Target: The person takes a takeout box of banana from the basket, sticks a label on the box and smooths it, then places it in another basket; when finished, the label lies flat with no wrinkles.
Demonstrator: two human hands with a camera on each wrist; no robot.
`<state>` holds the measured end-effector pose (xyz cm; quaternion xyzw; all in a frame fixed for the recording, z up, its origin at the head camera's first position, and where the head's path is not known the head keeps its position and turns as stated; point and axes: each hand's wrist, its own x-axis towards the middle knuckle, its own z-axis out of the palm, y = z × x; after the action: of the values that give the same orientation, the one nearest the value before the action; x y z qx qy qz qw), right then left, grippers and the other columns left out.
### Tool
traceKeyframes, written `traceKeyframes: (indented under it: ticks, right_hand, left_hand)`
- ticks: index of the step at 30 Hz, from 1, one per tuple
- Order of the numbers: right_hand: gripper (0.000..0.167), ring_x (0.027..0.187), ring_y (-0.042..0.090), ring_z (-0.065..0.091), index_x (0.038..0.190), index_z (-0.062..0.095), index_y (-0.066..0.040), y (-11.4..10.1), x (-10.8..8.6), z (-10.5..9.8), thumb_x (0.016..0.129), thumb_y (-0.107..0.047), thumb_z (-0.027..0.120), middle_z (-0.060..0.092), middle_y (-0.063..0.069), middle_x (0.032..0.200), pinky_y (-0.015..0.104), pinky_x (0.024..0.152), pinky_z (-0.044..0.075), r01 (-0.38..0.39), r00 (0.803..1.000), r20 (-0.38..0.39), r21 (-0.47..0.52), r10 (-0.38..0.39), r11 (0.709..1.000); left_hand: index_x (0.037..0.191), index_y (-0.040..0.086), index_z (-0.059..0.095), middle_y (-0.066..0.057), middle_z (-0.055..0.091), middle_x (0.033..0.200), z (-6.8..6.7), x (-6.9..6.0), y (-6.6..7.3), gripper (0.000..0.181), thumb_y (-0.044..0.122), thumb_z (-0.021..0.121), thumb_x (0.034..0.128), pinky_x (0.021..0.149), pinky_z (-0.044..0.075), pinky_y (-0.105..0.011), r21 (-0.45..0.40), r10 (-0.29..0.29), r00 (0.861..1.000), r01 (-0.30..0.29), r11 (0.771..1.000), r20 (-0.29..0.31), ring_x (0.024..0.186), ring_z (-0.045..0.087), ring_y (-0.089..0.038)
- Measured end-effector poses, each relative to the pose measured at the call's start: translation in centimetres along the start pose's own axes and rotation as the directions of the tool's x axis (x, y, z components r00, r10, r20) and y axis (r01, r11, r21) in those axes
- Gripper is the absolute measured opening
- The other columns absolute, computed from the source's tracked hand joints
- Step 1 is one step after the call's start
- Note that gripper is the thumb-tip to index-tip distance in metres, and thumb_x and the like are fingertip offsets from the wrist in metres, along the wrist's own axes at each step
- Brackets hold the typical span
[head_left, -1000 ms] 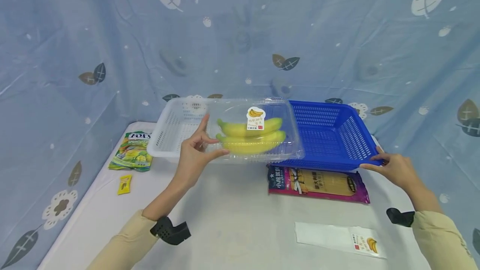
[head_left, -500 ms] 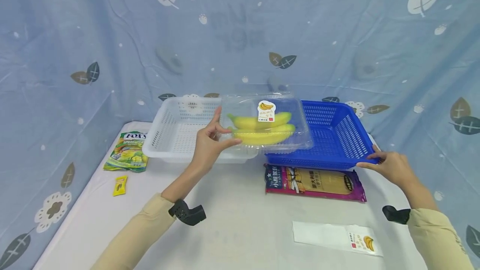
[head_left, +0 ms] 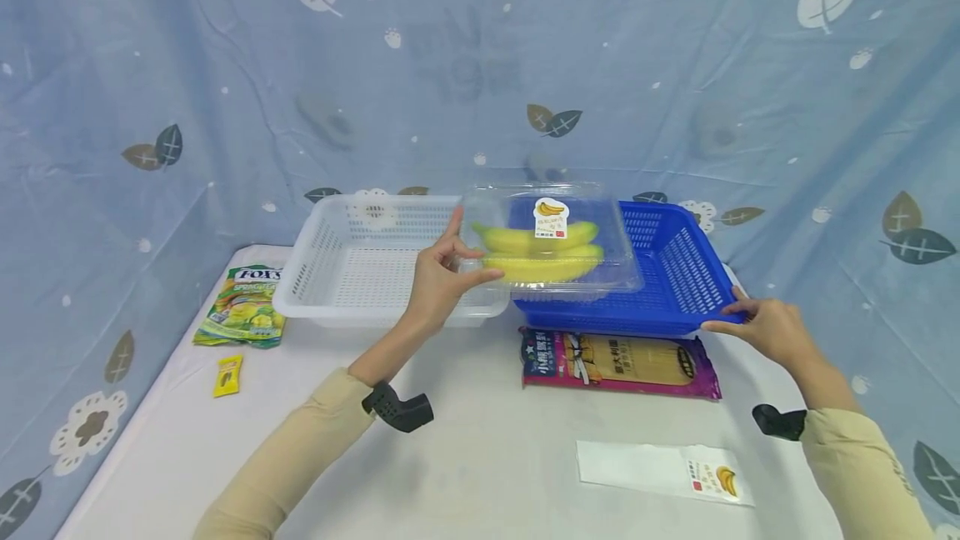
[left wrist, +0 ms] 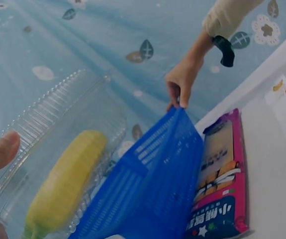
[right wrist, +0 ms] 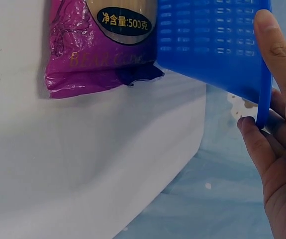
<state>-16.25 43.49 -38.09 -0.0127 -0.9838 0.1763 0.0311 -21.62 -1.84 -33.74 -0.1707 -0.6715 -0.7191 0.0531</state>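
My left hand (head_left: pixel 438 277) grips the left end of a clear plastic box (head_left: pixel 626 273) with two yellow bananas (head_left: pixel 543 265) inside and a banana sticker on its lid. The box is held up over the inner edges of the white basket (head_left: pixel 352 311) and the blue basket (head_left: pixel 675 273), tilted in the left wrist view. At the blue basket's front right corner, my right hand (head_left: pixel 772 327) pinches the rim between thumb and fingers; the right wrist view shows the thumb on the rim (right wrist: pixel 266 94).
A purple noodle packet (head_left: pixel 622 365) lies in front of the blue basket. Nearer me is a white strip with a banana print (head_left: pixel 663 469). At the left are a green FOX'S candy bag (head_left: pixel 243 307) and a small yellow packet (head_left: pixel 228 376). A patterned curtain (head_left: pixel 450 65) stands behind.
My left hand has carried the box of bananas to the right, from over the white basket toward the blue one. The right hand keeps its hold on the blue rim.
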Motion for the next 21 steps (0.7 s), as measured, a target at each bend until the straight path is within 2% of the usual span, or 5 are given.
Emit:
traceKeyframes:
  ticks: [3, 5, 7, 12, 21]
  right_hand:
    - [0.065, 0.082, 0.041, 0.053, 0.100, 0.068, 0.012, 0.0, 0.1, -0.1, 0.077, -0.048, 0.077, 0.040, 0.038, 0.131, 0.027, 0.049, 0.036, -0.001, 1.000, 0.003, 0.001, 0.001, 1.000]
    - [0.065, 0.083, 0.041, 0.052, 0.100, 0.068, 0.012, -0.1, 0.2, -0.1, 0.077, -0.048, 0.076, 0.040, 0.038, 0.131, 0.027, 0.049, 0.037, -0.005, 1.000, 0.005, 0.003, 0.005, 1.000]
    - [0.065, 0.087, 0.045, 0.051, 0.100, 0.068, 0.012, -0.1, 0.2, -0.2, 0.077, -0.049, 0.076, 0.039, 0.038, 0.132, 0.028, 0.051, 0.037, -0.012, 1.000, 0.012, 0.009, 0.012, 1.000]
    - [0.065, 0.101, 0.054, 0.047, 0.099, 0.069, 0.011, 0.0, 0.1, -0.2, 0.077, -0.050, 0.076, 0.039, 0.037, 0.133, 0.029, 0.055, 0.040, -0.026, 0.999, 0.019, 0.010, 0.026, 1.000]
    - [0.068, 0.071, 0.031, 0.051, 0.101, 0.067, 0.014, 0.3, 0.3, -0.2, 0.077, -0.049, 0.076, 0.039, 0.040, 0.130, 0.027, 0.048, 0.035, -0.011, 1.000, 0.014, 0.004, 0.011, 1.000]
  left_hand:
    - [0.096, -0.012, 0.062, 0.004, 0.024, 0.157, 0.7, 0.3, -0.2, 0.030, -0.001, 0.080, 0.0739, 0.053, 0.031, -0.014, 0.019, -0.010, 1.000, 0.010, 1.000, 0.013, 0.097, 0.054, -0.002]
    - [0.095, -0.009, 0.064, 0.006, 0.025, 0.156, 1.2, 0.5, -0.2, 0.030, 0.002, 0.081, 0.0737, 0.052, 0.030, -0.015, 0.033, -0.018, 1.000, 0.017, 0.999, 0.019, 0.065, 0.043, 0.000]
    - [0.093, -0.006, 0.065, 0.005, 0.026, 0.156, 1.7, 0.7, -0.3, 0.029, 0.004, 0.082, 0.0731, 0.050, 0.027, -0.017, 0.054, -0.017, 1.000, 0.016, 0.998, 0.024, 0.050, 0.022, -0.008]
    - [0.089, -0.001, 0.067, 0.004, 0.029, 0.155, 3.1, 1.3, -0.5, 0.026, 0.007, 0.084, 0.0711, 0.049, 0.028, -0.017, 0.093, -0.023, 0.999, 0.020, 0.996, 0.030, 0.051, 0.023, -0.006]
    - [0.087, 0.002, 0.067, 0.002, 0.030, 0.155, 5.2, 2.2, -1.1, 0.025, 0.010, 0.084, 0.0709, 0.060, 0.039, -0.018, 0.130, -0.038, 0.998, 0.030, 0.991, 0.057, 0.056, 0.030, -0.011]
